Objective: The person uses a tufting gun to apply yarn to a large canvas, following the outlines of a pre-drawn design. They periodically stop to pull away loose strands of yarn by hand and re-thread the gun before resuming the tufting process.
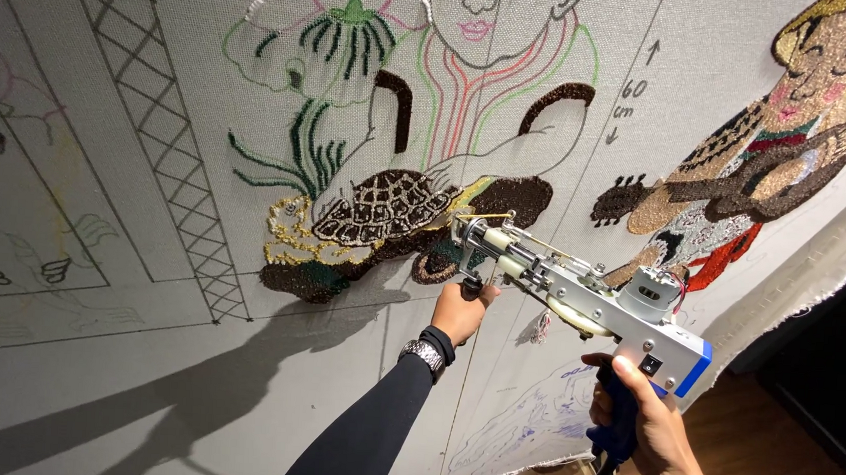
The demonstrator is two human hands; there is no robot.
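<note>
No packages, labels, signs or screens show. The nearest thing to one is a hand-drawn dark measure mark with 2 arrows on the grey cloth, above the right hand.

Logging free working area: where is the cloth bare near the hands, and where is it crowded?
Bare grey cloth lies below the tufted turtle, left of the left hand. Crowded: the white-and-blue tufting gun, gripped by the right hand, meets dense brown yarn there.

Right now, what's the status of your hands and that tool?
Left hand gripping front handle; right hand on blue rear grip. Tufting gun tip at stretched cloth, beside tufted turtle. Nothing in the way.
</note>
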